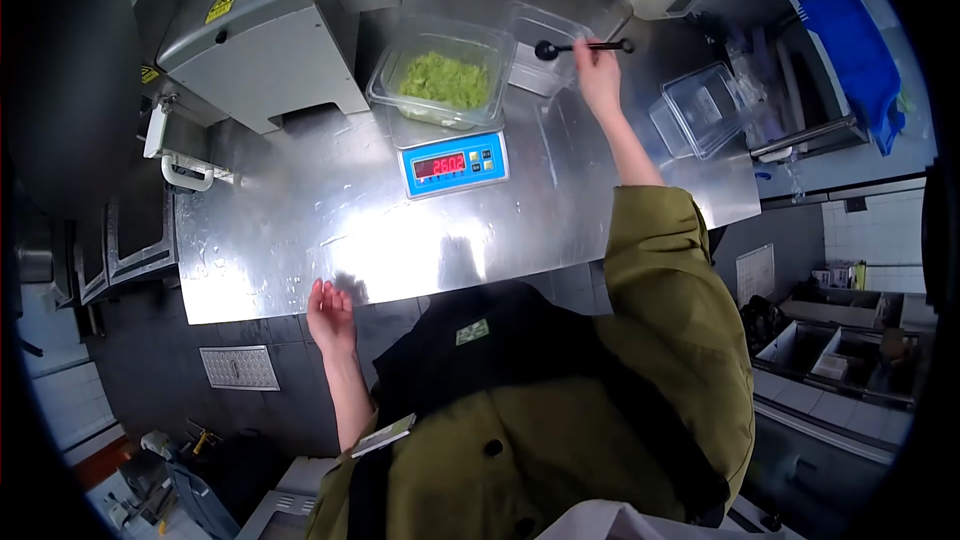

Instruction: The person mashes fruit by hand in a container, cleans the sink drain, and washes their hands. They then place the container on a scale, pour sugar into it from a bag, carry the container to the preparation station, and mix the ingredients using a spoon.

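The left hand (333, 318), fingers loosely open and holding nothing, is by the front edge of the surface (290, 250). Farther in, the scale (455, 168) carries the clear tub (500, 45) of shredded greens (440, 80), to the left of the right hand (598, 75), the nearer one, which grips a black spoon (546, 51) lengthwise left to right, its bowl end toward the tub.

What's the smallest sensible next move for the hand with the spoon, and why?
I'd probably ease the black spoon's left end down into the narrow clear tub: the right hand holds the black spoon with that end apparently over the narrow clear tub. The tub of greens already sits on the scale. I can't tell whether the spoon is loaded.
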Motion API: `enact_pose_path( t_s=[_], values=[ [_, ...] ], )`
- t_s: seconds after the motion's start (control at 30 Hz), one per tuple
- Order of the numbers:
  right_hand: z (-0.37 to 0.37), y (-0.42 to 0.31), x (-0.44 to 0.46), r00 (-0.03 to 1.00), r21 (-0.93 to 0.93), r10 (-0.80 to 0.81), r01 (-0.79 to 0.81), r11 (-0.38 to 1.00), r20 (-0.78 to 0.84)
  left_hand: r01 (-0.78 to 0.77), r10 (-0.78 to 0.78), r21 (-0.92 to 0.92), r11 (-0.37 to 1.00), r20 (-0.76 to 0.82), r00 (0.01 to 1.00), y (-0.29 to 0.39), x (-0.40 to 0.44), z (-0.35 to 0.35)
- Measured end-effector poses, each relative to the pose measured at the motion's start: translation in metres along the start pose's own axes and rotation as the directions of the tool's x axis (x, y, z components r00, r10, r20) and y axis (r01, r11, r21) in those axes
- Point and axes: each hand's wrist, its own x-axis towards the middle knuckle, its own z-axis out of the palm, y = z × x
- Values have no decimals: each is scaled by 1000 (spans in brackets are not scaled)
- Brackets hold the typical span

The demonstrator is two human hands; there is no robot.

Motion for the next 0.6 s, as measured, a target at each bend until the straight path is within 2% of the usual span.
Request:
enact_pose_path(
  t_s=[0.03, 0.07, 0.1, 0.17, 0.2, 0.23, 0.3, 0.37, 0.4, 0.47, 0.53, 0.6],
  values=[
    [-8, 3, -7, 961, -57, 139, -130, 990, 238, 4, -6, 69, 998, 21, 1000, 0, -2, 9],
    [-23, 3, -19, 847, -141, 280, -242, 960, 452, -15, 12, 121, 993, 25, 1000, -1, -1, 15],
    [-41, 4, -33, 666, -249, 409, -327, 912, 624, -33, 28, 173, 984, 30, 999, -3, 0, 21],
    [-91, -5, -52, 448, -449, 518, -260, 855, 728, -79, 71, 292, 953, 37, 997, -13, -3, 43],
    [-121, -12, -68, 496, -306, 500, -422, 853, 710, -59, 52, 358, 932, 27, 998, -19, -1, 52],
    [-151, -15, -87, 545, -140, 489, -559, 817, 681, -67, 34, 404, 912, 89, 995, -28, -4, 64],
    [-208, 10, -123, 510, -146, 568, -648, 748, 646, -163, 19, 531, 832, 265, 964, -52, -13, 84],
    [-261, 23, -159, 469, -255, 705, -706, 661, 532, -344, -13, 640, 687, 484, 875, -90, -18, 102],
    [-285, 40, -180, 460, -250, 710, -716, 652, 533, -436, -49, 667, 604, 578, 815, -112, -19, 108],
    [-328, 61, -220, 438, -229, 722, -747, 624, 536, -564, -192, 731, 383, 661, 726, -157, -24, 121],
    [-371, 65, -243, 352, -236, 742, -795, 559, 571, -691, 1, 720, 64, 692, 722, -193, -35, 137],
    [-418, 67, -263, 263, -218, 765, -859, 463, 588, -711, 165, 660, -243, 750, 640, -221, -39, 144]
  ],
)
